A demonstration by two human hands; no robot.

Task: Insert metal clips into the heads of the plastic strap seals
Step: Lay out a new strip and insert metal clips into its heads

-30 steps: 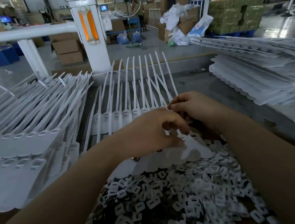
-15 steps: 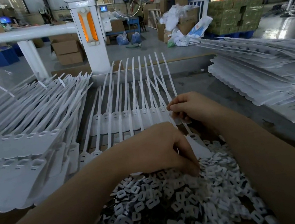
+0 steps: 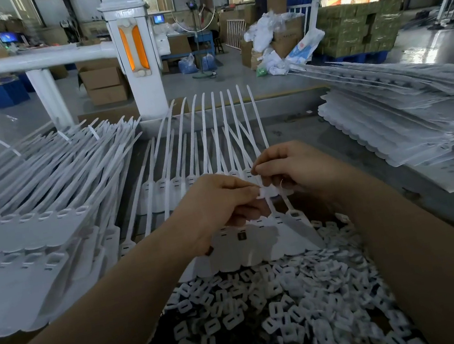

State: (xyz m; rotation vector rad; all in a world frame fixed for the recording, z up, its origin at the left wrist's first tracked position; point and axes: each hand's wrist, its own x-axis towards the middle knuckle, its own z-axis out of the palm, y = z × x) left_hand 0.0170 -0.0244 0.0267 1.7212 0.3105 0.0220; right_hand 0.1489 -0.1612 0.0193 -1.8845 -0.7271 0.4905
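A joined row of white plastic strap seals (image 3: 210,150) lies in front of me, straps pointing away. A second row (image 3: 249,243) lies nearer, with one dark clip (image 3: 242,236) seated in a head. My left hand (image 3: 220,209) pinches a small white clip (image 3: 261,193) at its fingertips. My right hand (image 3: 294,169) pinches the head end of the far row right beside it. The two hands meet over the seal heads. A heap of loose clips (image 3: 272,308) fills the near foreground.
A large pile of strap seals (image 3: 34,210) is stacked on the left, another pile (image 3: 398,125) on the right. A white post with orange inserts (image 3: 135,52) and a rail stand behind the bench. Boxes and bags sit on the factory floor beyond.
My left hand dipped into the clip heap half a second ago and has come back up to meet my right hand at the seal heads. The right hand stayed in place.
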